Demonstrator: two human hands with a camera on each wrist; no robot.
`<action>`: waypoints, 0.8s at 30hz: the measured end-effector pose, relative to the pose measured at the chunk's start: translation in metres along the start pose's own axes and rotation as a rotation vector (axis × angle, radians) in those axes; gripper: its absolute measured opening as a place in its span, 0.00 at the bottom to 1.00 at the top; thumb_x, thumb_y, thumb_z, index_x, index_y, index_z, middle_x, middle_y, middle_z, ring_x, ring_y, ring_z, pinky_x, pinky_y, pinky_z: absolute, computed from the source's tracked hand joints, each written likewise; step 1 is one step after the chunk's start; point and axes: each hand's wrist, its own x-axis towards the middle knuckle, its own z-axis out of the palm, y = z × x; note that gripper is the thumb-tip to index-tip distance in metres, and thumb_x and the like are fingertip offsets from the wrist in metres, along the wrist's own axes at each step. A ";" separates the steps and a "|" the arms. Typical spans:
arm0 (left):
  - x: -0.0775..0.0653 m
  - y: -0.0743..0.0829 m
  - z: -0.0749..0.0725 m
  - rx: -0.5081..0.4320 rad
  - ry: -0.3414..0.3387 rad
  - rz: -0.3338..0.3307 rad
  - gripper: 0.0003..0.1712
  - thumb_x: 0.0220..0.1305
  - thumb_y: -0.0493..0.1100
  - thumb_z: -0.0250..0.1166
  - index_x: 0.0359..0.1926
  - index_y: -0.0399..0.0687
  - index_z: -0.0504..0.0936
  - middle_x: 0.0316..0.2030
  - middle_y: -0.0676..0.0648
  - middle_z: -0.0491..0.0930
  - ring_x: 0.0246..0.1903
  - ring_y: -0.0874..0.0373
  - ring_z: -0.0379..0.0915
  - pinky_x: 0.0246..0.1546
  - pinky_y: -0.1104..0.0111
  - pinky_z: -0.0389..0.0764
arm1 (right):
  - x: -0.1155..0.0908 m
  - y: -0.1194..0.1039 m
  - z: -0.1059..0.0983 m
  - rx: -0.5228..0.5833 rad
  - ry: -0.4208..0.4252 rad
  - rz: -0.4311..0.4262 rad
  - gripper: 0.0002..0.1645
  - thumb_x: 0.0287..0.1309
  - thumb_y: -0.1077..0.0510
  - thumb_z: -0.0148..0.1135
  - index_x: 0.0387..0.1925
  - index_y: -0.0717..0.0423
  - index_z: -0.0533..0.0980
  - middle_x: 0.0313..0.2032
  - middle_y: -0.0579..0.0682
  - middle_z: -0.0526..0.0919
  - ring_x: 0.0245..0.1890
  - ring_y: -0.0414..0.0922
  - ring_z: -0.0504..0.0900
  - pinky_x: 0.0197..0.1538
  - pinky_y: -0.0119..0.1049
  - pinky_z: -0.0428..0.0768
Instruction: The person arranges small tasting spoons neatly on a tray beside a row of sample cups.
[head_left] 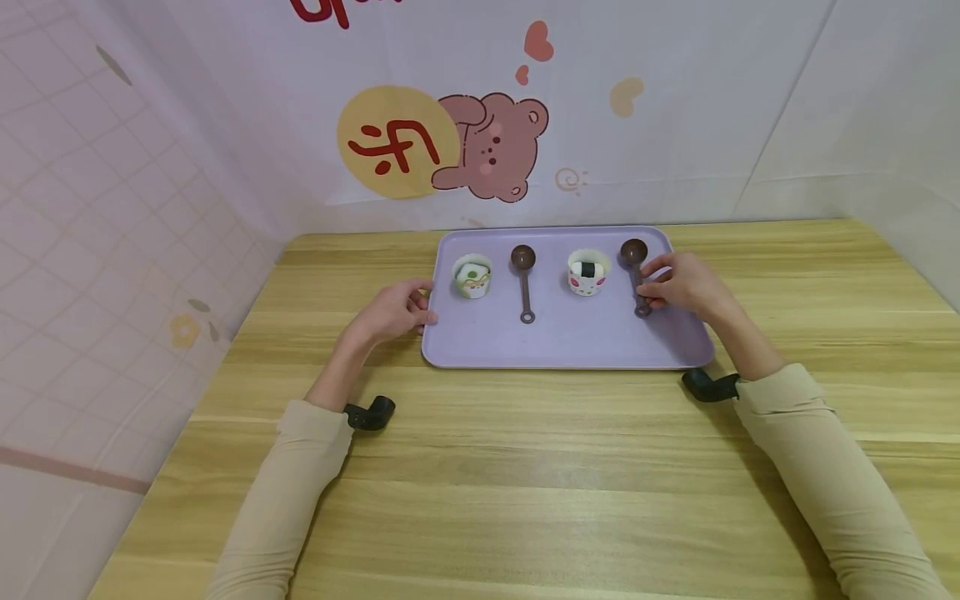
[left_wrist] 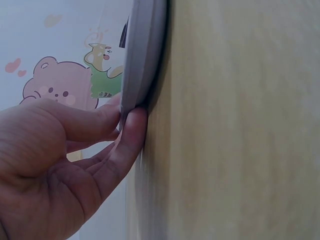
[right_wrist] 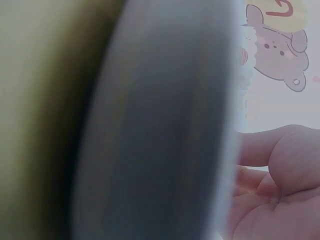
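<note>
A lilac tray [head_left: 480,346] lies on the wooden table. My left hand [head_left: 393,312] pinches its left edge, the thumb on the rim and a finger underneath, as the left wrist view shows. At the tray's right side my right hand [head_left: 678,287] holds the handle of a brown scoop [head_left: 634,252] between thumb and fingers. A second brown scoop [head_left: 524,283] lies left of centre, bowl toward the wall. Between the scoops stands a small cup [head_left: 587,283] with a white-and-black rice-ball-like piece in it. Another patterned cup [head_left: 472,287] near the left end holds a white piece with a green spot.
A white wall sheet with a printed bear [head_left: 498,150] rises behind the table [head_left: 525,483]. Black wrist mounts [head_left: 371,414] sit at both sleeve cuffs. In the right wrist view the blurred tray side [right_wrist: 155,130] hides most of the scene.
</note>
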 end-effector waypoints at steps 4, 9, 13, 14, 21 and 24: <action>0.000 0.000 0.000 0.002 0.000 0.008 0.33 0.69 0.31 0.64 0.71 0.29 0.64 0.45 0.35 0.72 0.40 0.48 0.73 0.40 0.66 0.83 | 0.000 0.001 0.000 -0.027 0.007 -0.001 0.22 0.65 0.65 0.65 0.53 0.77 0.70 0.33 0.56 0.86 0.22 0.35 0.82 0.29 0.29 0.82; 0.000 0.000 -0.001 -0.006 -0.002 0.011 0.33 0.69 0.31 0.64 0.71 0.29 0.64 0.45 0.35 0.72 0.40 0.48 0.73 0.40 0.65 0.83 | 0.000 0.001 0.000 -0.054 0.014 -0.002 0.22 0.65 0.63 0.66 0.52 0.76 0.71 0.33 0.56 0.86 0.22 0.35 0.81 0.29 0.29 0.81; 0.000 0.000 0.000 -0.003 0.000 0.014 0.33 0.69 0.31 0.64 0.71 0.29 0.64 0.45 0.35 0.73 0.40 0.48 0.74 0.40 0.65 0.83 | -0.001 0.003 0.000 -0.064 0.021 -0.002 0.22 0.65 0.63 0.66 0.52 0.76 0.71 0.30 0.52 0.86 0.22 0.34 0.81 0.29 0.28 0.79; 0.000 0.000 0.000 -0.001 0.000 0.016 0.33 0.69 0.31 0.64 0.71 0.29 0.64 0.45 0.35 0.73 0.40 0.48 0.74 0.40 0.65 0.84 | -0.001 0.003 0.000 -0.066 0.022 -0.002 0.22 0.65 0.63 0.66 0.52 0.76 0.71 0.30 0.51 0.85 0.22 0.34 0.81 0.29 0.28 0.79; 0.000 0.001 -0.002 -0.001 -0.006 0.020 0.33 0.68 0.31 0.64 0.71 0.28 0.64 0.45 0.35 0.73 0.40 0.47 0.74 0.39 0.65 0.84 | -0.002 0.004 -0.001 -0.066 0.023 -0.005 0.22 0.65 0.62 0.65 0.52 0.77 0.71 0.31 0.54 0.85 0.22 0.34 0.81 0.29 0.28 0.80; -0.001 0.001 -0.002 -0.001 -0.008 0.020 0.34 0.68 0.31 0.65 0.71 0.28 0.64 0.45 0.35 0.73 0.40 0.47 0.74 0.39 0.65 0.84 | -0.002 0.004 -0.001 -0.085 0.023 -0.009 0.21 0.66 0.62 0.64 0.51 0.77 0.72 0.29 0.52 0.85 0.22 0.35 0.81 0.29 0.28 0.80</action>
